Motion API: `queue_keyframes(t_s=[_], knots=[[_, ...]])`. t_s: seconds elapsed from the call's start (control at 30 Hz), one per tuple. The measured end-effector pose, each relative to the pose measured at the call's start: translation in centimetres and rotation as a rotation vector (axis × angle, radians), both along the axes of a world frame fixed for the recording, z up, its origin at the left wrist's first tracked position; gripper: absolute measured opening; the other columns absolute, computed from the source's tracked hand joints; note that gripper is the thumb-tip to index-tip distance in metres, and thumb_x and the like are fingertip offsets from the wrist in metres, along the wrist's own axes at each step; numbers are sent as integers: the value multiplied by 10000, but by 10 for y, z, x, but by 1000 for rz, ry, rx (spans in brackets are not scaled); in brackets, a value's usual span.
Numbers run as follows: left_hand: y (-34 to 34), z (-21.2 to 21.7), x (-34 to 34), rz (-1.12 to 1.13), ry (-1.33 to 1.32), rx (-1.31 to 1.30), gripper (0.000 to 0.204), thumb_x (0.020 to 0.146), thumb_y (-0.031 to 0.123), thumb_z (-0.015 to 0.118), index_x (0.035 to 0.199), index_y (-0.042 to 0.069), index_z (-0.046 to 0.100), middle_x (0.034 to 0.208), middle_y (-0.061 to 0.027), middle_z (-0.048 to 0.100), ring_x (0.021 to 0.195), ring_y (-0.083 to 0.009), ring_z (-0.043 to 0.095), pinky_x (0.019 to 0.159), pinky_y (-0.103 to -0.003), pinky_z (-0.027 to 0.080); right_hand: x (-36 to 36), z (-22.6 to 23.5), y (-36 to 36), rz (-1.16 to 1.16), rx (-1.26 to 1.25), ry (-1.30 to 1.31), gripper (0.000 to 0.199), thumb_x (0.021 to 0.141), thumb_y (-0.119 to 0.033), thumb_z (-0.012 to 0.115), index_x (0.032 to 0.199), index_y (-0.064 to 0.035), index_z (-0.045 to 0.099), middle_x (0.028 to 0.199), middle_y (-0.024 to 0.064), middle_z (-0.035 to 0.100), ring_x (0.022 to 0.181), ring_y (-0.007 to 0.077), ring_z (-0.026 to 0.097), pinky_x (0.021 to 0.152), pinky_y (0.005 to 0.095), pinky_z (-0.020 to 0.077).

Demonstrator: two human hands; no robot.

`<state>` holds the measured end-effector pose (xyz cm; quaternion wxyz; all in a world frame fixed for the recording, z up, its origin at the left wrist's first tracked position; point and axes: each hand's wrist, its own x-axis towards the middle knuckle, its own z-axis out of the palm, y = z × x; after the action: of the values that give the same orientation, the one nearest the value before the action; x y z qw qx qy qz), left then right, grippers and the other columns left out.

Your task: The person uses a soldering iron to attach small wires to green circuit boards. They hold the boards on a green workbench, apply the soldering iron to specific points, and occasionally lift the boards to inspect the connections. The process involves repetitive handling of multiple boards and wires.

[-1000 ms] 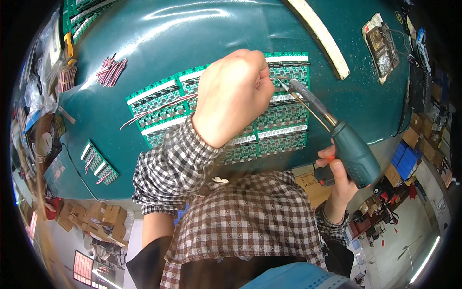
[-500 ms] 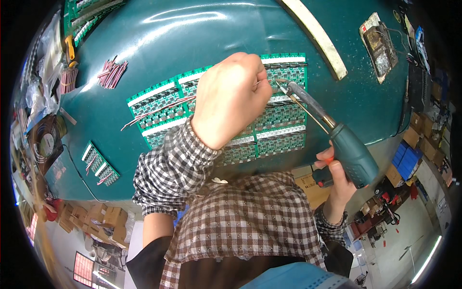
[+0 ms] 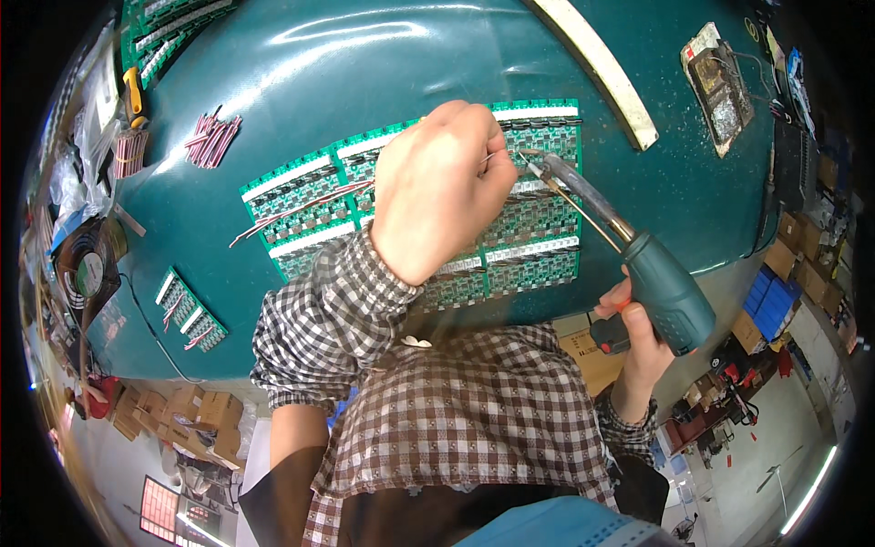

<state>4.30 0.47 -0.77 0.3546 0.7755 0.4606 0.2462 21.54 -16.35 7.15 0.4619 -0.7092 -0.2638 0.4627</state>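
My left hand (image 3: 444,187) is closed in a pinch on thin wires (image 3: 301,211), which trail out leftward across the circuit boards; short ends stick out at the fingertips. Below it lie several joined green circuit boards (image 3: 533,219) with rows of white connectors and dark parts. My right hand (image 3: 643,337) grips a dark green soldering gun (image 3: 670,292) with a red trigger. The gun's bent tip and a thin feed tube beside it point at the boards, just right of my left fingertips. Whether the tip touches a board, I cannot tell.
Bundles of short wires (image 3: 212,139) and a yellow-handled tool (image 3: 133,91) lie at the left. A small board strip (image 3: 190,312) rests near the table's left front. More boards (image 3: 173,32) sit far left. A pale curved bar (image 3: 602,73) and a dirty metal stand (image 3: 717,88) occupy the far right.
The soldering gun's tip has shifted very slightly left, toward my left fingertips. My left hand keeps its pinch and has barely moved.
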Motion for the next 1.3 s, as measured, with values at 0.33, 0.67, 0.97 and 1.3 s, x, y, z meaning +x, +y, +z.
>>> queue_keyframes(t_s=[0.33,0.67,0.97,1.3], knots=[[0,1,1,1,8,10,95,667,19,625,680,52,538,616,-55,501,526,-191,499,497,-300,411,-6,-4,4,23,-23,-160,441,809,-210,626,1083,120,521,729,116,588,611,189,584,572,288,495],[0,1,1,-5,-3,8,94,664,17,624,680,49,537,616,-57,498,521,-196,495,496,-303,410,-2,-1,4,15,7,-30,148,764,19,654,903,56,615,814,120,629,730,188,623,666,313,543],[0,1,1,-1,12,8,95,663,15,624,678,52,537,612,-54,490,518,-191,492,494,-300,408,-3,-2,5,5,0,-29,143,758,22,653,893,58,618,809,126,635,736,189,623,671,313,534],[0,2,1,9,2,13,98,662,13,626,677,49,536,605,-56,484,524,-194,492,497,-303,408,-4,-2,4,5,-29,-78,133,742,33,659,871,47,629,803,111,642,737,179,622,675,305,517]])
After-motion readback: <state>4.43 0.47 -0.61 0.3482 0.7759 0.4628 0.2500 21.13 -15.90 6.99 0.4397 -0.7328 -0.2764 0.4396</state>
